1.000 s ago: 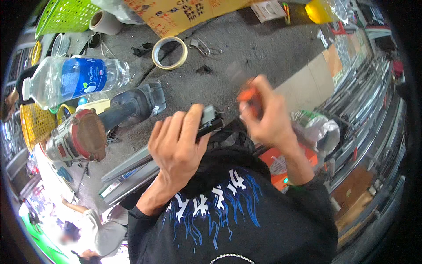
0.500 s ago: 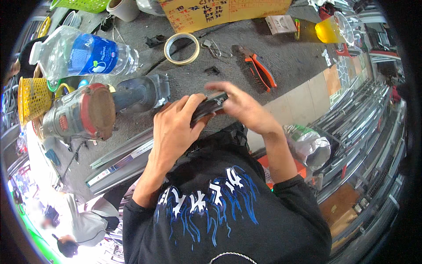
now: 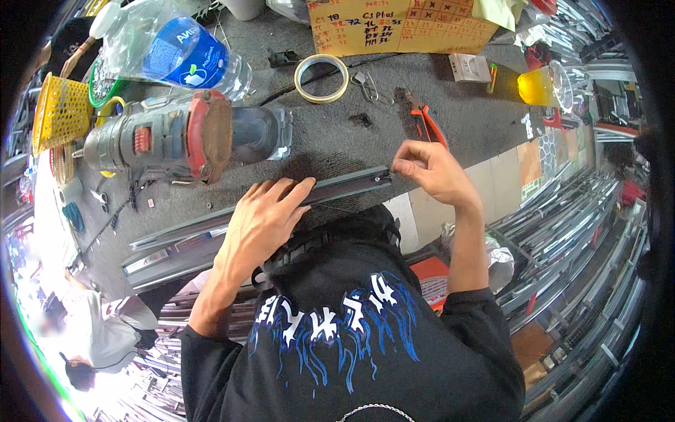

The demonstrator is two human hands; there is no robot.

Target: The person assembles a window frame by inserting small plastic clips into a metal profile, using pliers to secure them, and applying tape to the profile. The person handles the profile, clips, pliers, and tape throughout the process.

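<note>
A dark, channel-shaped metal profile point(image 3: 351, 186) lies along the near edge of the grey-covered bench, with a small bright screw-like spot close to its right end. My left hand point(image 3: 264, 214) is closed over it, fingers on the far side and thumb on the near side. Just beyond the profile's right end, my right hand point(image 3: 439, 176) has its thumb and forefinger pinched together. Whatever sits between those fingertips, if anything, is too small to make out. Pliers point(image 3: 425, 125) with orange-red handles lie behind my right hand.
A cordless drill point(image 3: 165, 137) lies left of centre, below a large plastic bottle point(image 3: 186, 53). Farther back are a tape roll point(image 3: 321, 98), a yellow written board point(image 3: 394, 32) and a cup of yellow liquid point(image 3: 534, 88). Metal bars point(image 3: 583, 232) fill the right. A person point(image 3: 105, 330) is at lower left.
The profile, earlier tilted up between both hands, now lies lower along the bench edge. My right hand has moved off its end to the right, and the whole view has shifted.
</note>
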